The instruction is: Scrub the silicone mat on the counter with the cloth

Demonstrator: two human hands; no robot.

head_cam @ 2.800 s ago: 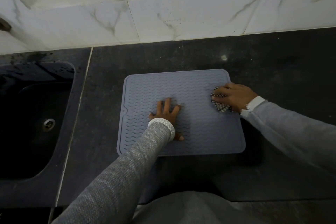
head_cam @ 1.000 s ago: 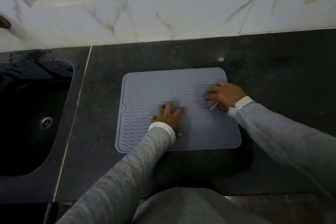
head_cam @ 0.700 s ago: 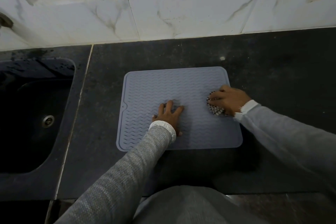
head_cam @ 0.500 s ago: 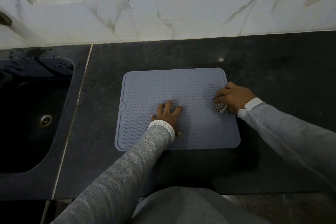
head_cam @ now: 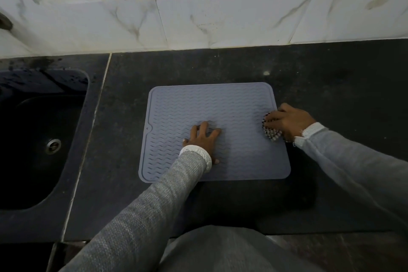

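Note:
A grey-blue silicone mat [head_cam: 220,104] with wavy ridges lies flat on the dark counter [head_cam: 331,86]. My left hand [head_cam: 204,139] presses on the mat's middle with spread, straight fingers. My right hand [head_cam: 289,122] grips a bunched black-and-white checked cloth [head_cam: 271,133] at the mat's right edge, fingers curled over it. Most of the cloth is hidden under that hand.
A dark sink [head_cam: 33,139] with a metal drain [head_cam: 53,144] is sunk into the counter to the left. A white marble-tiled wall [head_cam: 220,20] runs along the back. Bare counter lies to the right of the mat and in front of it.
My right hand has rubbed the cloth left and right over the mat's right side and now sits at the right edge. My left hand has stayed pressed on the mat's middle.

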